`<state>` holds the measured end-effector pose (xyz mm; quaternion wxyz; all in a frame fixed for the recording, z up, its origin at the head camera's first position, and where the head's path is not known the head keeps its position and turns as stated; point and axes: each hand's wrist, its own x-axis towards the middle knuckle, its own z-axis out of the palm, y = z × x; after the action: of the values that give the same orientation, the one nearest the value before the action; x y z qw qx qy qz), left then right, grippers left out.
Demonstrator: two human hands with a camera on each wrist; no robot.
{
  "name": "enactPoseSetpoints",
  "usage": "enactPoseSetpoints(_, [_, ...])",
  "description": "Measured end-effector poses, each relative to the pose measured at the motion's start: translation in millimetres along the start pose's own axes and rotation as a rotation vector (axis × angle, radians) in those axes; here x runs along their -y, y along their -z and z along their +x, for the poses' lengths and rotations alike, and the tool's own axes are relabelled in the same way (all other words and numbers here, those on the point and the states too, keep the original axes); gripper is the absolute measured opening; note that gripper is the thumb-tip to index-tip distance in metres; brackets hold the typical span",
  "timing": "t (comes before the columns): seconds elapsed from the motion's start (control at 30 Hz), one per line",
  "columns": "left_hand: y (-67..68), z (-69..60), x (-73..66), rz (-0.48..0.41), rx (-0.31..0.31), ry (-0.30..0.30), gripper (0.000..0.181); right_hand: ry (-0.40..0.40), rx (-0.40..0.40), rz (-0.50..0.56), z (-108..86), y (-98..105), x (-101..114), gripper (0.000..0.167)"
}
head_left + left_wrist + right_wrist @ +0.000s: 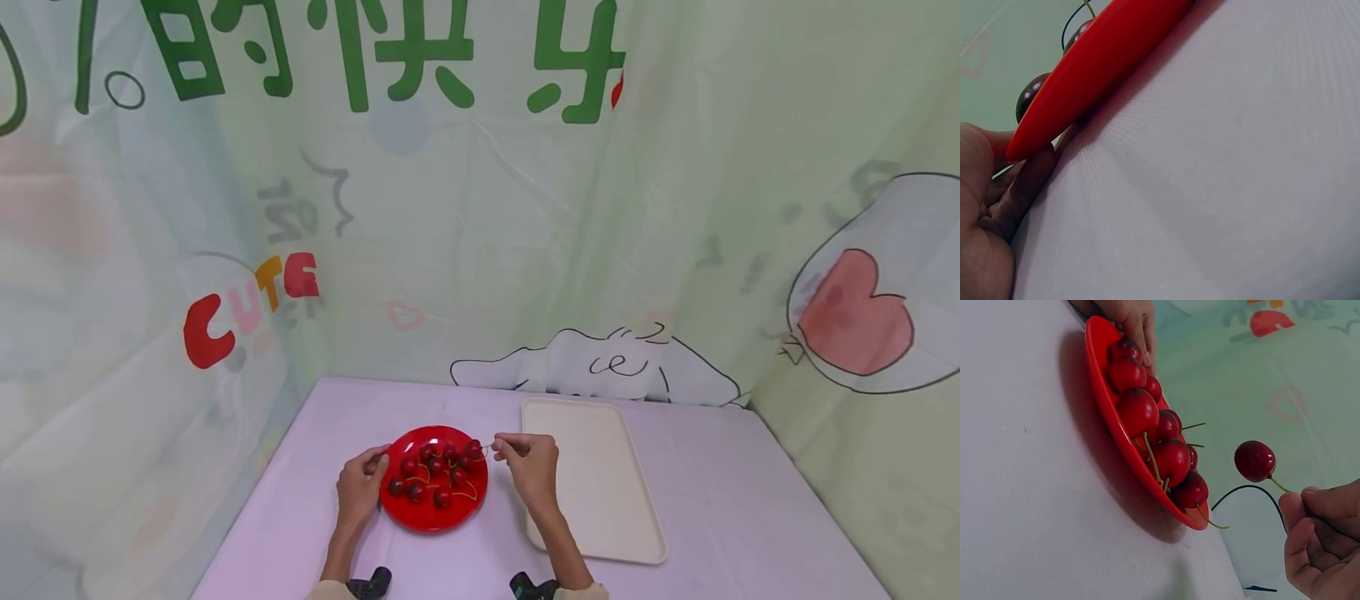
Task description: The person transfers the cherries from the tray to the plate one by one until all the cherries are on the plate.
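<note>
A red plate (427,521) with several dark red cherries (416,490) on it stands on the table. My left hand (360,487) holds the plate's left edge, thumb above the rim and fingers below. In the left wrist view, the plate (1100,75) slants across with my left hand (985,212) at its edge. Pinched by its thin green stem, one cherry (1255,460) hangs from the thumb and finger of my right hand (1329,544), apart from the plate (1099,375). From the head, my right hand (531,467) appears just right of the plate.
A cream rectangular tray (600,483) lies to the right of the plate, partly behind my right hand and forearm. The table (720,500) has a pale cloth. Printed curtains (525,250) close off the back and both sides.
</note>
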<state>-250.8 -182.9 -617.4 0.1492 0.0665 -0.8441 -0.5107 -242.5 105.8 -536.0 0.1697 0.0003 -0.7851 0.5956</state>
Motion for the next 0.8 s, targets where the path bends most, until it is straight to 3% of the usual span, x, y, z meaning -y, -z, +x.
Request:
enactPoseSetpoints(0.23, [-0.2,-1.1,-1.1,-0.008,-0.018,-0.008,0.026,-0.051,-0.042,-0.017,3.2,-7.9,3.4,0.008])
enactPoseSetpoints(0.8, [1.8,-0.5,-2.9,-0.020,0.001,0.006,0.026,-0.050,-0.010,0.004,6.8,-25.4,6.3,0.010])
